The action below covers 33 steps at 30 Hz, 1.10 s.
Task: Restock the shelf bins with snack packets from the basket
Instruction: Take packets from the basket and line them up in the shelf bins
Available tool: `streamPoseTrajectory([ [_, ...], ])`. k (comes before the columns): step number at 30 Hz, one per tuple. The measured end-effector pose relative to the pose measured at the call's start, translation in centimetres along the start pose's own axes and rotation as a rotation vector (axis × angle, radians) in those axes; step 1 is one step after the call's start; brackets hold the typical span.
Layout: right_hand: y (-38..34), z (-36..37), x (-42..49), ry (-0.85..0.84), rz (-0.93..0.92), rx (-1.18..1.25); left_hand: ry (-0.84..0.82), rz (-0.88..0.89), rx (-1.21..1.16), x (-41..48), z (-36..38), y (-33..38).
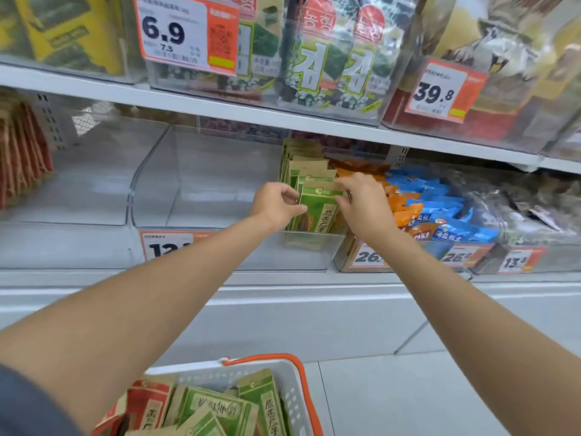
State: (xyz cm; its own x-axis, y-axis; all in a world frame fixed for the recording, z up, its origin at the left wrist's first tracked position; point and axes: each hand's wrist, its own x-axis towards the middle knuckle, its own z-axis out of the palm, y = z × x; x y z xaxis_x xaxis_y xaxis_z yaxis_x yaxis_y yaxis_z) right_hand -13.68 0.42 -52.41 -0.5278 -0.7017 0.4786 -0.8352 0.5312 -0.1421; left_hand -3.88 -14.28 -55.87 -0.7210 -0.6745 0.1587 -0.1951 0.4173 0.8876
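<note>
The left grip point(276, 204) pinches the left edge of the front green packet point(317, 212) between thumb and curled fingers. The right grip point(364, 206) curls its fingers over the same packet's top right corner; its fingertips are hidden behind the packet's top.

Nearest, at the bottom edge, a white basket point(294, 401) with an orange handle is cut off by the frame. The left forearm covers its left side. In it lie loose green packets point(220, 410) and a red packet point(147, 404), overlapping at angles, so their number is hard to tell. To the right of the basket is pale floor.

Beyond the forearms, the held packet stands upright at the right end of a clear bin point(151, 184) on the middle shelf. It is the front one of a row of like packets point(305, 162), which have brown paper tops, green faces and a vertical line of characters. The bin's bare bottom shows to the left of the row, up to its left wall. A price tag point(166, 247) on the bin's front is partly covered by the left arm, so only "12" reads.

Just beside, to the right, are orange packets point(405, 209) and then blue packets point(446, 212), partly behind the right grip. At the far left edge hang red packs point(22, 146), cut off.

On the shelf above are seaweed packs point(333, 58) in clear bins, their tops out of frame, and a label point(176, 29) reading 6.9.
</note>
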Motion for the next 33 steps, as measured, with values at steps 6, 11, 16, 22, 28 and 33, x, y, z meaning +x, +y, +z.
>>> streamPoseTrajectory([
  [6,-0.1,0.6,0.7,0.010,0.013,-0.073,0.075,-0.075,0.012,0.6,-0.2,-0.2],
  [11,-0.5,0.8,0.0,0.049,0.038,-0.074,0.053,-0.070,0.028,0.1,-0.5,0.0],
  [16,-1.1,0.1,-1.5,0.192,0.007,-0.051,0.061,-0.065,0.046,-0.7,-1.2,0.4],
  [22,-4.2,-0.5,-5.2,0.243,-0.092,0.059,0.118,0.014,0.093,-3.6,-3.3,1.3],
  [28,-8.2,1.4,-10.8,0.081,-0.110,0.201,0.037,0.068,0.146,-11.0,-6.5,-1.1],
  [33,-11.8,4.6,-15.9,-0.253,-0.088,0.321,-0.178,-0.040,0.192,-18.4,-9.8,-7.8],
])
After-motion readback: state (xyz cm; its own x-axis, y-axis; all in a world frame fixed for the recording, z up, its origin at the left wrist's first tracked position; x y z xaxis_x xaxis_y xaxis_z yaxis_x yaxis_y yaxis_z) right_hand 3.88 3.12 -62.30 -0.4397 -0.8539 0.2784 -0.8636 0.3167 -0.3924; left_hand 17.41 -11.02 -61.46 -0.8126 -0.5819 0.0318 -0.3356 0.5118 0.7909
